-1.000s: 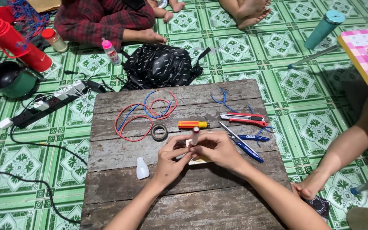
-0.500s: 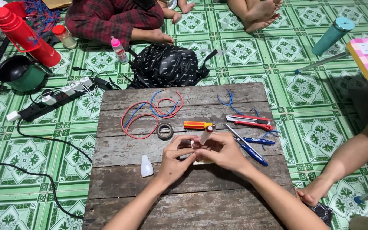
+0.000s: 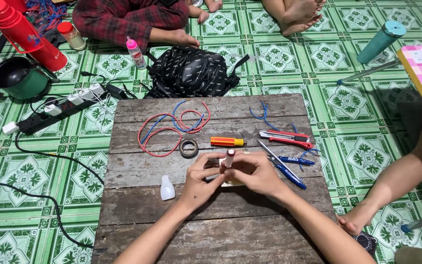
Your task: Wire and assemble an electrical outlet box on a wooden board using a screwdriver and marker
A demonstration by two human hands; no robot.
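Both of my hands meet over the middle of a low weathered wooden table [image 3: 137,230]. My left hand [image 3: 200,180] and my right hand [image 3: 254,173] are closed together on a small pale cylindrical piece [image 3: 229,158] with a reddish tip that sticks up between the fingers. A flat pale object lies under my hands, mostly hidden. Just beyond my fingers lie a roll of black tape [image 3: 188,148] and an orange-handled screwdriver [image 3: 227,142]. Blue-handled pliers [image 3: 284,167] rest by my right hand.
Red and blue wires [image 3: 169,127] coil at the table's far left, with a red utility knife [image 3: 286,139] and a small white bottle [image 3: 167,188] nearby. A black bag [image 3: 191,72], power strip [image 3: 57,110], red flask [image 3: 23,32], green pot [image 3: 18,77] and other people's legs [image 3: 389,183] surround the table.
The view has shifted slightly. My hands stay joined on the small piece, which now stands more upright between my fingers.
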